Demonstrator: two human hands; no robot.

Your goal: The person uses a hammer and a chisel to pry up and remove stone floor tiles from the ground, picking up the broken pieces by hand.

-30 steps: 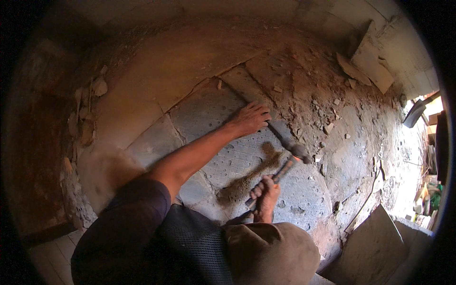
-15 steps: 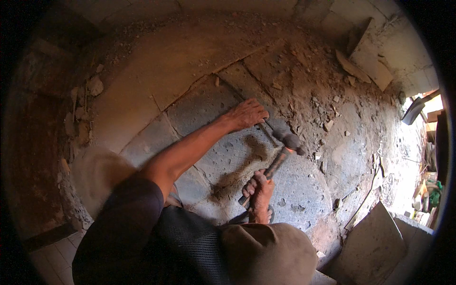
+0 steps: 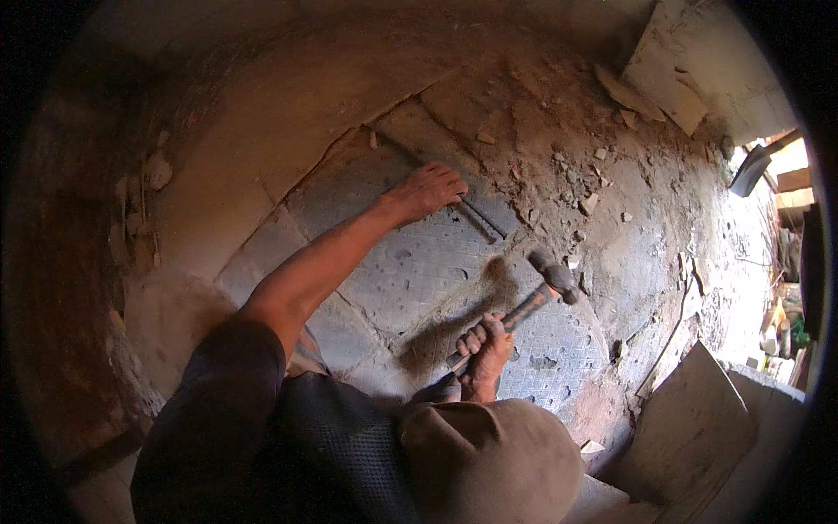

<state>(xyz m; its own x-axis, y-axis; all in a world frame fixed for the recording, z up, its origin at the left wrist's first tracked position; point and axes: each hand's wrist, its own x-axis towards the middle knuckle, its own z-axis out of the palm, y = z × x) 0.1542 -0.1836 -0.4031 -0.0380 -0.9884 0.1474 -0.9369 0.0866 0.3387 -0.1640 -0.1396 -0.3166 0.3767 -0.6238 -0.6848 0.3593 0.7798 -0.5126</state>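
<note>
My left hand is wrapped round a thin metal chisel, held low and slanting over the grey, grid-marked surface. The chisel's struck end points toward the hammer; past my fingers its other end is hard to make out in shadow. Nearer to me, my right hand grips a hammer by its dark and orange handle. The hammer's rounded, dusty head is apart from the chisel end, a short way to its right and nearer me.
Dusty tan tiles border the grey area at left. Rubble lies along the far right side. Broken slabs lean at far right and near right. A shovel blade shows at the right edge.
The hammer head has drawn back from the chisel's end, toward me and to the right. My left hand keeps hold of the chisel. The whole view has shifted slightly.
</note>
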